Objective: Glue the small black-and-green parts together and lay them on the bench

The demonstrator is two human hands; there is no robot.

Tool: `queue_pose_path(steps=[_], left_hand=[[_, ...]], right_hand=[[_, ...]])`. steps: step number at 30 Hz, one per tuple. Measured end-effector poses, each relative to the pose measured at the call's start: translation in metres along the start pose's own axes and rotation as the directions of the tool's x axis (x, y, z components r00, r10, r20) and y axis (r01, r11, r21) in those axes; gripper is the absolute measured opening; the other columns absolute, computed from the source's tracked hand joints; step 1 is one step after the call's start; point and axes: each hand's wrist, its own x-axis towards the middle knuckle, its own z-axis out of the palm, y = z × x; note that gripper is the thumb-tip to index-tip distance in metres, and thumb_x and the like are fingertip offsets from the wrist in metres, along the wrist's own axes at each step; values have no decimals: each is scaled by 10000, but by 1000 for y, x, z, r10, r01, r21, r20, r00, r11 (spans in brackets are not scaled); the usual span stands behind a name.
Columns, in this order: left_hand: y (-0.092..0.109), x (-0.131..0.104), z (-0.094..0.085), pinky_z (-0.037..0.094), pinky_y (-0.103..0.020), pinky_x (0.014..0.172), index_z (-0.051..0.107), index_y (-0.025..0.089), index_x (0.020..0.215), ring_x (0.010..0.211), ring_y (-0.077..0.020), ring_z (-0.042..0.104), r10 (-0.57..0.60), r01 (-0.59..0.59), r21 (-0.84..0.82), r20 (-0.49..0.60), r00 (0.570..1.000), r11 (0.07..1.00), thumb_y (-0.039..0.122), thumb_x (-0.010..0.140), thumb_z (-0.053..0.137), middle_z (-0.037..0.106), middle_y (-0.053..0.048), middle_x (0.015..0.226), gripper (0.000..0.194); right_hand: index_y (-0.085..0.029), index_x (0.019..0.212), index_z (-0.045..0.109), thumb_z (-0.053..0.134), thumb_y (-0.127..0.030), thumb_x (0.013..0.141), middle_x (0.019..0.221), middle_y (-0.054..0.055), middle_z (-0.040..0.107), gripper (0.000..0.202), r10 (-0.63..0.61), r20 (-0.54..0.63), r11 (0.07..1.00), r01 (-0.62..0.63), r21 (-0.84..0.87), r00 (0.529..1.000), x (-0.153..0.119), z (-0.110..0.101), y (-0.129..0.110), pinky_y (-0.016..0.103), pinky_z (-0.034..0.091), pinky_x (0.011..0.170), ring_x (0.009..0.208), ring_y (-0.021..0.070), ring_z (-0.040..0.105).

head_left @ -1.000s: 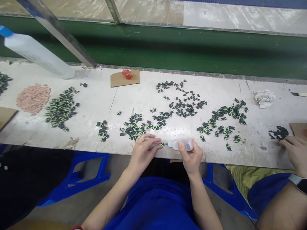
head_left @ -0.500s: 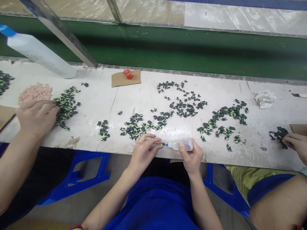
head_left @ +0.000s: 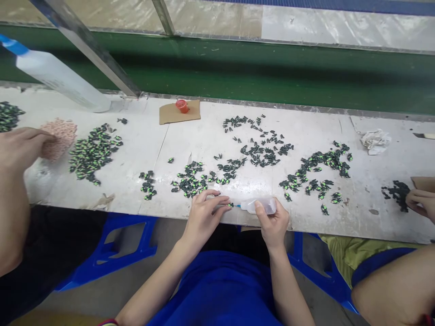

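Note:
My left hand (head_left: 206, 213) pinches a tiny black-and-green part (head_left: 231, 205) between thumb and fingertip, just above the front of the table. A second dark piece shows at another fingertip of that hand, too small to make out. My right hand (head_left: 274, 222) is wrapped round a translucent squeeze bottle (head_left: 260, 206), held nearly level. Its thin blue-based tip points left and ends close by the part; whether they touch I cannot tell. Behind my left hand lies a pile of black-and-green parts (head_left: 190, 181), and farther back are loose black pieces (head_left: 261, 154).
Another person's hand (head_left: 23, 147) is at a pile of pink pieces (head_left: 59, 136) on the left. A co-worker's hand (head_left: 421, 201) is beside black pieces (head_left: 397, 194) at right. A large white bottle (head_left: 64, 81), a red cup (head_left: 182, 106) on cardboard and crumpled tissue (head_left: 375, 141) stand farther back.
My right hand and the squeeze bottle have shifted slightly right, away from my left hand. The person on the left has moved a hand from the black-and-green pile to the pink pieces.

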Motion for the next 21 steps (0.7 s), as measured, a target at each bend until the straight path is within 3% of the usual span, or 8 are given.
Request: queue_pose_path(steps=[5, 8, 11, 14, 18, 21], left_hand=[[2, 4, -4, 507, -439, 861, 727, 255, 904, 981, -268, 640, -1, 1, -2, 63, 998, 1000, 197, 770, 725, 729, -34, 787, 146], [3, 16, -14, 545, -369, 803, 736, 238, 901, 966, -246, 643, 18, -12, -66, 85, 996, 998, 256, 784, 715, 723, -52, 882, 120], [0, 38, -25, 546, -340, 778, 736, 225, 910, 934, -228, 642, 50, -47, -80, 37, 998, 996, 279, 845, 635, 726, -56, 887, 131], [-5, 59, -26, 524, -370, 779, 734, 218, 869, 877, -245, 630, 40, -39, 11, -5, 999, 999, 249, 860, 591, 738, -54, 832, 147], [-11, 76, -12, 490, -402, 755, 731, 229, 774, 826, -281, 604, 24, -27, 121, 26, 999, 992, 216, 812, 616, 735, -57, 778, 122], [-12, 80, -3, 479, -401, 737, 717, 219, 722, 813, -289, 587, 24, -31, 133, 50, 998, 991, 169, 789, 615, 717, -69, 758, 132]], right_hand=[[-180, 801, 617, 645, -372, 766, 695, 20, 647, 196, 27, -99, 983, -8, 183, 995, 3, -8, 5, 267, 476, 525, 601, 162, 601], [-201, 864, 562, 746, -314, 685, 739, 11, 669, 280, 14, -123, 975, 14, 221, 992, 9, -14, 6, 303, 533, 642, 676, 179, 660], [-229, 896, 481, 802, -262, 633, 844, 38, 718, 416, 25, -109, 969, 3, 248, 994, 17, -18, 6, 376, 547, 813, 871, 223, 709], [-226, 937, 474, 814, -275, 631, 993, 109, 734, 460, 51, -126, 980, -26, 196, 991, 23, -18, 7, 431, 539, 881, 997, 254, 699], [-202, 1021, 533, 808, -323, 640, 1030, 125, 728, 484, 24, -218, 1000, -20, 21, 976, 30, -16, 11, 447, 542, 891, 937, 243, 707], [-194, 1111, 540, 809, -338, 640, 1018, 110, 719, 561, -14, -197, 999, 5, -47, 980, 31, -16, 11, 434, 562, 852, 891, 231, 700]])
